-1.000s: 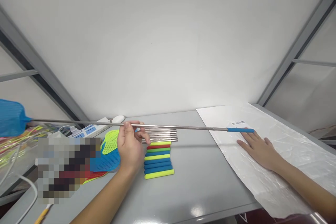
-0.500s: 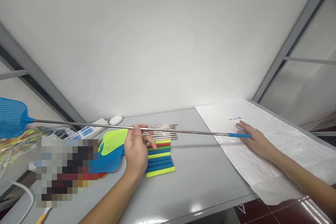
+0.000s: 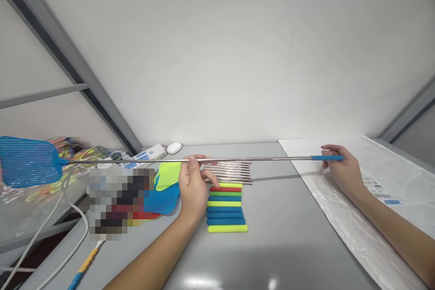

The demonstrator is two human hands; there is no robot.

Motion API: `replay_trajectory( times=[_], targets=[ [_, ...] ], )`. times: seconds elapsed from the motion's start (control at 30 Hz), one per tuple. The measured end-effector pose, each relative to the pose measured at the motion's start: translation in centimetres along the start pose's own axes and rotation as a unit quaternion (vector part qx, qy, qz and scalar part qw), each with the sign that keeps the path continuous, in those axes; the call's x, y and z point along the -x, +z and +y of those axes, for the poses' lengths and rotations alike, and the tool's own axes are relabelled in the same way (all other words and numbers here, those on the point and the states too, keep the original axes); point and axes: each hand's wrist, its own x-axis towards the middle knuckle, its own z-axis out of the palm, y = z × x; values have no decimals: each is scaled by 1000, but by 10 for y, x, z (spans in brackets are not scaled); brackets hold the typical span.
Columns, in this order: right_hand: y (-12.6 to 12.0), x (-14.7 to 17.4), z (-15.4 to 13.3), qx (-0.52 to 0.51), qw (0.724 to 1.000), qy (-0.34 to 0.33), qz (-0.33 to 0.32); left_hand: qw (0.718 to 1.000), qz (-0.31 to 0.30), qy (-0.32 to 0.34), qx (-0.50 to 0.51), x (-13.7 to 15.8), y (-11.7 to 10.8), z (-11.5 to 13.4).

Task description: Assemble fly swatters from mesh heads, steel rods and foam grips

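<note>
A long telescopic fly swatter is stretched level across the view, with a blue slatted head (image 3: 30, 163), a thin metal shaft (image 3: 265, 159) and a blue handle (image 3: 326, 157). My left hand (image 3: 195, 186) pinches the shaft near its middle between thumb and fingers. At the other end, my right hand (image 3: 343, 170) is curled about the tip of the handle; its thumb is partly hidden. Beneath the shaft lie several bare metal rods (image 3: 231, 172) in a row and several coloured handle sleeves (image 3: 226, 208). Loose swatter heads, yellow-green (image 3: 169, 176) and blue (image 3: 166, 198), are stacked left of my left hand.
White plastic packaging (image 3: 343, 217) covers the right of the grey table (image 3: 282, 235). A power strip (image 3: 144, 156) and a white mouse (image 3: 174, 148) stand at the back left. Bagged colourful items (image 3: 78, 149) and white cables (image 3: 81, 217) lie further left. A blurred patch hides part.
The view has turned left. The swatter has gone from slanting to nearly level, still in my left hand. My right hand has lifted off the white packaging, its fingers now curled at the handle.
</note>
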Motion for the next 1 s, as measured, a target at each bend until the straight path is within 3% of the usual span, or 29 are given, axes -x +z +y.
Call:
replay_trajectory(
  times=[0.1, 0.3, 0.4, 0.47, 0.63, 0.83, 1.0],
  targets=[
    [3, 6, 11, 37, 999, -28, 7, 1000, 4, 13, -16, -1, 0, -2],
    [7, 17, 8, 123, 987, -54, -87, 1000, -2, 17, -20, 0, -1, -2],
    [11, 14, 10, 150, 984, -66, -68, 999, -37, 6, -17, 2, -1, -2],
    [12, 11, 12, 181, 976, -109, -49, 999, -52, -7, -11, 3, -2, -2],
    [13, 15, 7, 286, 917, -275, -46, 997, -75, -35, 5, 4, -1, -5],
    [26, 34, -18, 300, 867, -379, -121, 975, -197, -101, -24, 23, 9, -9],
    [52, 48, -49, 285, 837, -440, -156, 970, -214, -111, -18, 25, 10, -6]
  ],
)
